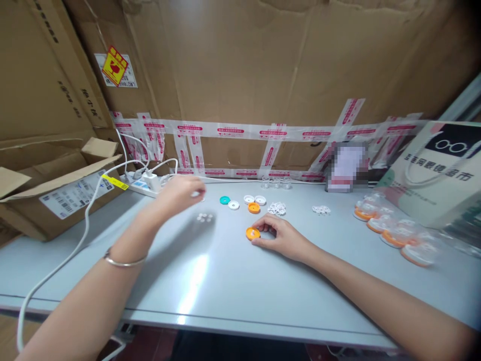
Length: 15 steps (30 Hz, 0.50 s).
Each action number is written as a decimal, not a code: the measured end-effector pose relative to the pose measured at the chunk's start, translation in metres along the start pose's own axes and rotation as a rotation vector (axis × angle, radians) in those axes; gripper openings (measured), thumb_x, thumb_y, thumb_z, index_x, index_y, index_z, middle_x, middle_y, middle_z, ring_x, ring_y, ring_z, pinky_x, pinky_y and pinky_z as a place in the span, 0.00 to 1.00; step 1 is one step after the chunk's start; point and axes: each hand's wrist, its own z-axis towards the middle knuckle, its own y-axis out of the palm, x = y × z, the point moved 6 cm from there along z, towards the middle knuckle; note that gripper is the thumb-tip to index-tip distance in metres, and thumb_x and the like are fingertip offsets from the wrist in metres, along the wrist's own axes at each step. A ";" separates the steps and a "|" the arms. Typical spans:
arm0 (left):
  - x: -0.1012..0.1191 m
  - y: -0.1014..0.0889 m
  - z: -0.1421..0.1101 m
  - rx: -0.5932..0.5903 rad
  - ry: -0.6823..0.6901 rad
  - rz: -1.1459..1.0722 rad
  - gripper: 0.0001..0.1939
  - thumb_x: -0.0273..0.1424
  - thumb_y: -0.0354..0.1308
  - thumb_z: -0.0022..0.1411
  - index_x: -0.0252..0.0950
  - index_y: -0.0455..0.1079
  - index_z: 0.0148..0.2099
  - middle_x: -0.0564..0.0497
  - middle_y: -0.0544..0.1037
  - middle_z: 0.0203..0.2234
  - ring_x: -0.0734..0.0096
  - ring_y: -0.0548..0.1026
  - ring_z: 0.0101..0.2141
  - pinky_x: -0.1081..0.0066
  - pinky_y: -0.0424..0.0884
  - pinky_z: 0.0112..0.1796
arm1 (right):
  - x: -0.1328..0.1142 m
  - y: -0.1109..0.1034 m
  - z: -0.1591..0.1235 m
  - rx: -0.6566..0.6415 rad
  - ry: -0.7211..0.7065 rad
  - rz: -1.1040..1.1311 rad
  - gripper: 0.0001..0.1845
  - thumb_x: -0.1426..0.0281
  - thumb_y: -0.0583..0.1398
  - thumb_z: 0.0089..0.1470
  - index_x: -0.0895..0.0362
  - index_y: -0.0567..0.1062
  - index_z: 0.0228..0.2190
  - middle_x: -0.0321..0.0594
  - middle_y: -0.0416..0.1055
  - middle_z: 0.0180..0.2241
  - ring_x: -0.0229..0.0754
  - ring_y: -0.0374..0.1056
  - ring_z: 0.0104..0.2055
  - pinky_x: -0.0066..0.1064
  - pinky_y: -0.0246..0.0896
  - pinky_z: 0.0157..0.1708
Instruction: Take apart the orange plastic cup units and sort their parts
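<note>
Orange disc [253, 233] sits low at the tabletop [225, 286], pinched at its edge by the right hand [258, 233], thumb on the near side and fingers on the far side. There's a small pale bit in its middle. That forearm comes in from the lower right, pretty much stretched out, with the hand pointing left.

The left hand [201, 191] is up in the air, arm angled in from the lower left, fingers curled in toward the thumb. Can't tell if it's got anything in there. Some small white pieces [205, 217] lie below it.

Just past the right hand there's a loose group of 5 discs: 1 teal [225, 200], 3 white [233, 205] and 1 more orange [254, 207], plus a white pile [277, 208] beside them.
</note>
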 end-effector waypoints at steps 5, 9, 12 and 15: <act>-0.095 0.007 -0.037 -0.360 -0.457 0.087 0.07 0.29 0.49 0.44 0.37 0.68 0.22 0.54 0.71 0.17 0.71 0.67 0.21 0.75 0.56 0.23 | -0.001 -0.001 -0.001 -0.004 -0.006 0.003 0.11 0.67 0.62 0.43 0.55 0.74 0.32 0.37 0.66 0.32 0.38 0.63 0.35 0.30 0.58 0.36; -0.108 0.029 -0.044 -0.488 -0.492 0.067 0.07 0.28 0.50 0.40 0.37 0.69 0.22 0.54 0.72 0.18 0.71 0.68 0.21 0.76 0.56 0.22 | -0.002 0.000 0.000 -0.012 -0.014 0.000 0.10 0.66 0.61 0.43 0.55 0.74 0.32 0.37 0.66 0.32 0.38 0.62 0.35 0.30 0.58 0.36; -0.107 0.040 -0.041 -0.491 -0.508 0.078 0.09 0.28 0.50 0.39 0.38 0.70 0.24 0.52 0.73 0.20 0.70 0.68 0.21 0.75 0.56 0.22 | -0.003 0.000 0.000 -0.018 -0.011 0.001 0.11 0.66 0.61 0.43 0.55 0.73 0.32 0.37 0.66 0.32 0.38 0.62 0.35 0.30 0.58 0.36; -0.104 0.046 -0.039 -0.495 -0.478 0.051 0.09 0.28 0.50 0.39 0.37 0.71 0.24 0.51 0.75 0.21 0.69 0.69 0.22 0.75 0.57 0.22 | -0.003 0.000 -0.001 -0.019 0.003 0.004 0.11 0.66 0.61 0.43 0.55 0.73 0.32 0.37 0.66 0.32 0.38 0.62 0.35 0.30 0.57 0.36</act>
